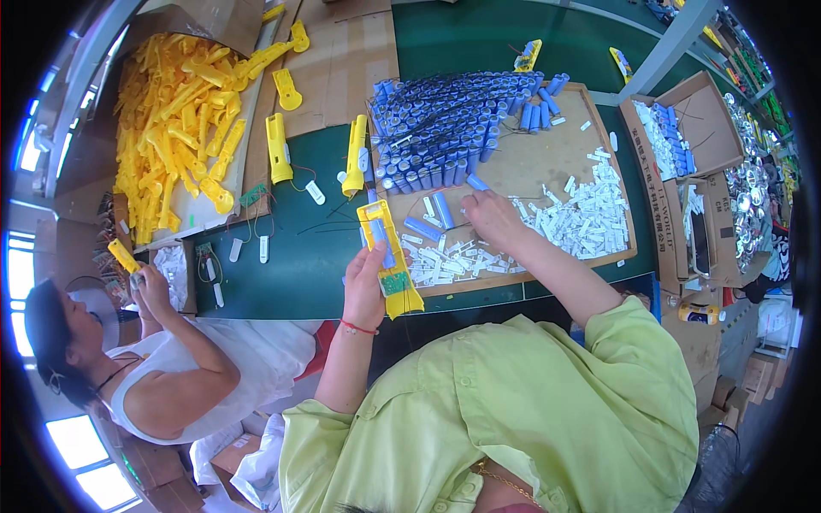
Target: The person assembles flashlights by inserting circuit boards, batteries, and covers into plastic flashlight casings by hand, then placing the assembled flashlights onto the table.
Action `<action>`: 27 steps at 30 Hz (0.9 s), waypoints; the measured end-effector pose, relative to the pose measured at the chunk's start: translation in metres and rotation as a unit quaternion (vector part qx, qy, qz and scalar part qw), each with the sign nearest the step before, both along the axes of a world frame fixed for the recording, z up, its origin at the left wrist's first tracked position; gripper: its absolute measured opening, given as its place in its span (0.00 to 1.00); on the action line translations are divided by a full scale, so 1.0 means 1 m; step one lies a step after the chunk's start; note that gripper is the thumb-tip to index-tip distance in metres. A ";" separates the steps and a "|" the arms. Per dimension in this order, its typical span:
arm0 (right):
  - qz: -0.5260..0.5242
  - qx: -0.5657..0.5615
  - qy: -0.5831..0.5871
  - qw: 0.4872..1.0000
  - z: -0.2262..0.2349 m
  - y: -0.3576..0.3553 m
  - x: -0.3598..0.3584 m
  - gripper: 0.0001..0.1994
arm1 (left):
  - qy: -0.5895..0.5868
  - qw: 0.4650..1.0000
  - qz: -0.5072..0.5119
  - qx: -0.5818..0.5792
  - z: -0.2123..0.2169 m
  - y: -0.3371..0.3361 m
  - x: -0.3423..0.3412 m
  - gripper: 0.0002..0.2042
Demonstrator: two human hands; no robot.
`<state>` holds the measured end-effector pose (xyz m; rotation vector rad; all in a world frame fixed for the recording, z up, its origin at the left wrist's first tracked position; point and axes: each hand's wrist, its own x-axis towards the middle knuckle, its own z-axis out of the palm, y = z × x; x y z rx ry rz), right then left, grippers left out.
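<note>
My left hand is closed around a long yellow plastic housing, its open side up. A green circuit board sits in its wider near end, and a blue cylindrical battery cell lies in the channel beyond. Over the cardboard-coloured tray, my right hand has its fingertips pinched together; whatever they hold is too small to make out. Loose blue cells lie just left of those fingers. Small white plastic pieces are heaped to the right and near side of that hand.
Blue cells with black wires stand massed in the tray's far left. Yellow housings pile up at far left; two more lie on the green table. Cardboard boxes stand right. At left, a co-worker holds a yellow part.
</note>
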<state>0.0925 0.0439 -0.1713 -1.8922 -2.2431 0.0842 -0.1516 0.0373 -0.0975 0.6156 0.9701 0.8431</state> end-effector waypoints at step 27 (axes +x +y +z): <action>-0.090 -0.031 0.555 0.826 0.102 0.003 -0.027 0.05 | 0.160 0.951 -0.182 0.194 0.004 0.004 0.049 0.14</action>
